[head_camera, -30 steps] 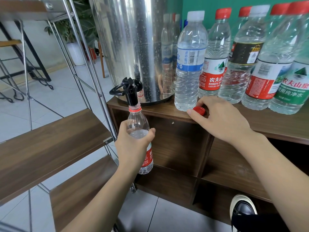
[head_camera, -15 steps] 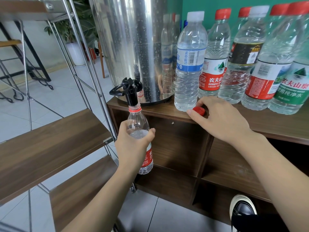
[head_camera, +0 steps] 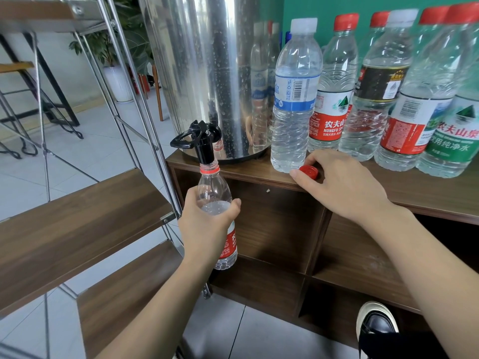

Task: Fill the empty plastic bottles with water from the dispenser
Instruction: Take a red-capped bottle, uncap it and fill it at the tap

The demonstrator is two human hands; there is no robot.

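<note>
Mid-fill: left hand (head_camera: 207, 226) fingers wrapped round the bottle (head_camera: 216, 203), its mouth under the dispenser (head_camera: 207, 73) tap (head_camera: 201, 141), water near shoulder level; right hand (head_camera: 342, 182) fingers pinch the red cap (head_camera: 309, 171) on the counter (head_camera: 427, 193) beside the dispenser; next, likely shut tap, cap bottle.

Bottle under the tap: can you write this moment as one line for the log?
step: filling | left hand: holds bottle mouth under black tap | right hand: fingers on loose red cap on cabinet top | water level: near bottle shoulder
</note>
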